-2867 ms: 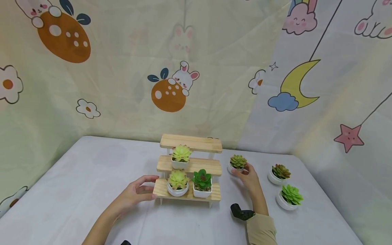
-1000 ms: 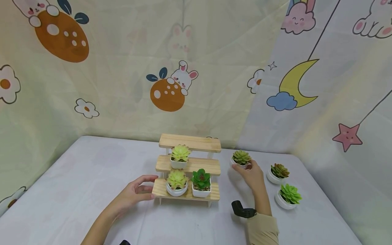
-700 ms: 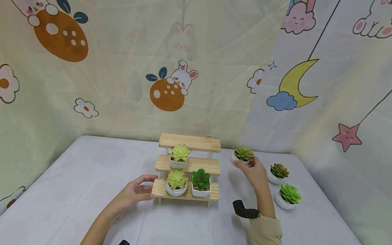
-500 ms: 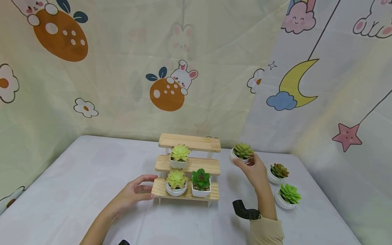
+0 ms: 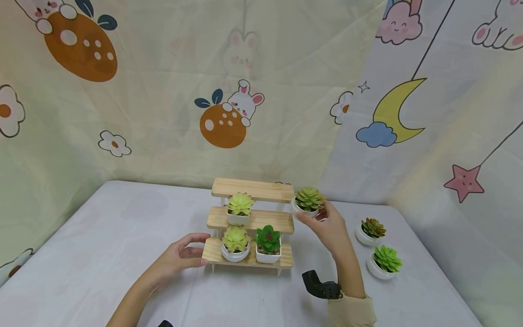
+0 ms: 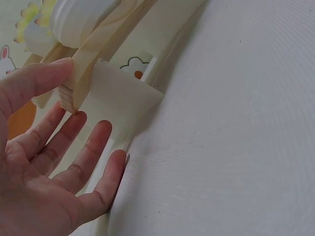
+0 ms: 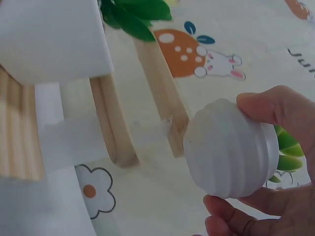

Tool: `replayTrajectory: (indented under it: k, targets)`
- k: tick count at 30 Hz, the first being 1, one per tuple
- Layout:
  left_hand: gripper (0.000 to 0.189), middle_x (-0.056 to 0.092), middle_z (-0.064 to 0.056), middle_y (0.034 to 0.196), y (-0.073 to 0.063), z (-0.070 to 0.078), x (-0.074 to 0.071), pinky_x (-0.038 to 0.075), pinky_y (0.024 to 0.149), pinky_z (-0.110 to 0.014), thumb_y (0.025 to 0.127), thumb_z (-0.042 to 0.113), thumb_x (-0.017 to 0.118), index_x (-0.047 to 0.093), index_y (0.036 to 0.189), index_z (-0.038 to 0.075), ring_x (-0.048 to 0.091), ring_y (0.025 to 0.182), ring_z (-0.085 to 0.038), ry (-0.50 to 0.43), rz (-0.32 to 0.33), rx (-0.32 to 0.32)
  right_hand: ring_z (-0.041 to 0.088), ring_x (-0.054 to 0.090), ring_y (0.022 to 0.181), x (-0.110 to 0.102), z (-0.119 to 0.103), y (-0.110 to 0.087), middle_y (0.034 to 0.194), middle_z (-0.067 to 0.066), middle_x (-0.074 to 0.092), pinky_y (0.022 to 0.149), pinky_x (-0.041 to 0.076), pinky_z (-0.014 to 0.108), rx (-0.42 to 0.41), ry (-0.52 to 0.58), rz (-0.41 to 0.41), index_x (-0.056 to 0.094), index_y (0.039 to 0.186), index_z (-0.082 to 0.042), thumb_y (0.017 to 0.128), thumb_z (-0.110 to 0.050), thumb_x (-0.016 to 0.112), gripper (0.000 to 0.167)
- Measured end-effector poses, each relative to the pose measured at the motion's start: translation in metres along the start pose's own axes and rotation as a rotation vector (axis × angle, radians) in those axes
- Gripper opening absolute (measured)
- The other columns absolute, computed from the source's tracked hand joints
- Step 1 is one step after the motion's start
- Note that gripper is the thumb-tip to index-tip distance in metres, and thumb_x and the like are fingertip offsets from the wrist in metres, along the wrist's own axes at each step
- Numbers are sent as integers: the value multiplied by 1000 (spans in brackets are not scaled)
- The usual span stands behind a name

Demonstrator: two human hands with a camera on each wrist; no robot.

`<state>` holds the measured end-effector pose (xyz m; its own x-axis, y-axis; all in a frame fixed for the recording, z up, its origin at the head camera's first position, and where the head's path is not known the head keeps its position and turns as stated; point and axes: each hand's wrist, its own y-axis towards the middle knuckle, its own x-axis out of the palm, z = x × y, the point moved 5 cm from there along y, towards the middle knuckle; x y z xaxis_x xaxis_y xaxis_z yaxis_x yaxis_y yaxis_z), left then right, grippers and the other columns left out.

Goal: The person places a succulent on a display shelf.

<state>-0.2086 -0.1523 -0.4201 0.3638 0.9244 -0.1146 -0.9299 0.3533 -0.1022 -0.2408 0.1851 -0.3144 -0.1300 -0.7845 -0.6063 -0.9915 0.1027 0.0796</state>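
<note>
My right hand [image 5: 327, 227] pinches a round white pot with a dusty-green succulent [image 5: 309, 199], lifted off the table beside the upper right end of a three-tier wooden plant stand [image 5: 253, 190]. In the right wrist view, thumb and fingers grip the ribbed white pot [image 7: 229, 150] from opposite sides. My left hand [image 5: 185, 255] holds the left end of the lowest board, thumb on one face and fingertips at the other in the left wrist view. That board bears a yellow-green succulent [image 5: 235, 239] and a dark-green succulent [image 5: 268, 240]. Another yellow-green succulent [image 5: 240, 204] stands on the middle board.
Two more potted succulents stand on the right of the white-covered table [image 5: 102, 240]: a reddish-green one [image 5: 372, 229] and a bright-green one [image 5: 386, 261] nearer the front. A printed cloth backdrop [image 5: 163, 91] rises behind the table.
My right hand has raised its succulent from the table, first drifting slightly right, then moving left toward the top of the stand. The left hand stays at the lowest board.
</note>
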Motion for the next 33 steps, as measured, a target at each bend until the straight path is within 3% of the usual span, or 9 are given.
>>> replayTrajectory:
  k: [13,24,33]
  targets:
    - [65,43,-18,136,0,0,0,45,87,-33,80,17,71,41,137,7,57,110,-20,-6,-5,-8,20,47,84,33,-20,-6,93,10,54,64,40,28,-119,27,-21,53,121,-6,76,-36,75,58]
    - [65,44,-19,136,1,1,0,45,87,-32,81,17,71,41,137,7,57,110,-20,-2,-10,-2,17,50,79,49,-19,-4,88,6,55,63,41,28,-104,55,-88,55,117,-9,75,-38,76,55]
    - [63,46,-19,135,0,0,0,45,87,-32,81,17,71,41,136,8,57,109,-19,-3,-13,2,21,44,83,54,-16,-4,91,7,51,63,34,30,-92,72,-165,49,129,-9,78,-38,72,63]
